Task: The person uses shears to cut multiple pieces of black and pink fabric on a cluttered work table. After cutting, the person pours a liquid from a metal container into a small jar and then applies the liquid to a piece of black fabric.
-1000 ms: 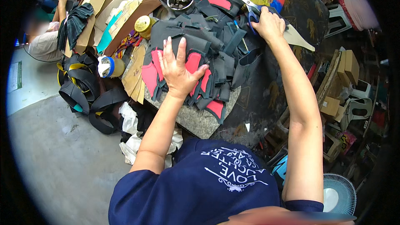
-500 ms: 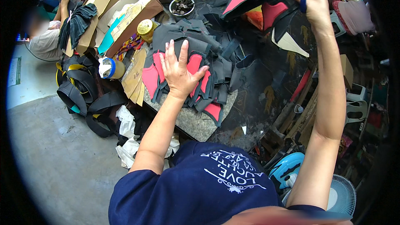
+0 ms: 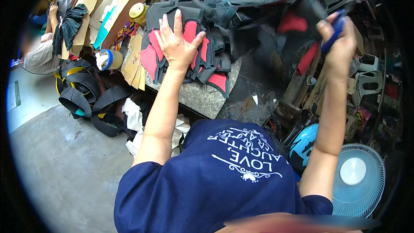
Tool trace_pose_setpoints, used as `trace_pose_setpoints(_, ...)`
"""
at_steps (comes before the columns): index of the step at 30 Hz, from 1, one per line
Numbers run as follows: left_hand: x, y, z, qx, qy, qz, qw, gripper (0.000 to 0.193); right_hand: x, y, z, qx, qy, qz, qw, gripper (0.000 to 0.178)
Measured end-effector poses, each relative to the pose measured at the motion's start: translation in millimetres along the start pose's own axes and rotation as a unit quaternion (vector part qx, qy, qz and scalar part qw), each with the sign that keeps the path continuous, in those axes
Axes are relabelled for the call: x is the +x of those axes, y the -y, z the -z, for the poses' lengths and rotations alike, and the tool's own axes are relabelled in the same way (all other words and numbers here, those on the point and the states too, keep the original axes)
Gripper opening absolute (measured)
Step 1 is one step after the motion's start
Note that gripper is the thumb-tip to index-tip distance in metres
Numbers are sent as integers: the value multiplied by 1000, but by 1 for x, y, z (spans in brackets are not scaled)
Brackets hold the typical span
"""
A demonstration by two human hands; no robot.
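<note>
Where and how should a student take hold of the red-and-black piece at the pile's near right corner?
Probably by its lower tip, pinched from the near right. The red-and-black piece looks thin, and that tip juts out over the grey board, while its upper end runs in among the rest of the pile. The left hand is spread farther left.

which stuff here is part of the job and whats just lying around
Seemingly in use: black-and-red cut pieces under the left hand; blue-handled scissors in the right hand; blurred black-and-red piece near that hand.

Seemingly just lying about: blue-lidded jar; yellow-lidded jar; electric fan.
</note>
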State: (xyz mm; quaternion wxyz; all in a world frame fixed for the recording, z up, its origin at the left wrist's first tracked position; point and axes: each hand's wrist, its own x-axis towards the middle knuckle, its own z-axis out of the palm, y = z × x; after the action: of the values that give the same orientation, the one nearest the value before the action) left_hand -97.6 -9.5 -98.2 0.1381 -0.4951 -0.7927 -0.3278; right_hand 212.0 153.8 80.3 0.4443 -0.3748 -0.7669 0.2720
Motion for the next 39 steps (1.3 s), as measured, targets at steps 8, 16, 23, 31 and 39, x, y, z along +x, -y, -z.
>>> trace_pose_setpoints(8, 10, -2, 26, -24, 63, 9, 998, 100, -180, -72, -31, 59, 140, -384, 911, 25)
trace_pose_setpoints(16, 5, 7, 44, -70, 41, 11, 997, 104, -203, -57, 1, -239, 167, -330, 898, 33)
trace_pose_setpoints(23, -12, 4, 39, -87, 43, 32, 995, 118, -195, -31, 2, -178, 152, -315, 920, 37)
trace_pose_setpoints(31, -10, -23, -5, 88, 22, 43, 995, 117, -136, -21, -74, -208, 211, -145, 944, 55)
trace_pose_setpoints(39, -1, -20, 0, 67, 43, 56, 995, 117, -95, -27, -147, -274, 246, -128, 921, 65)
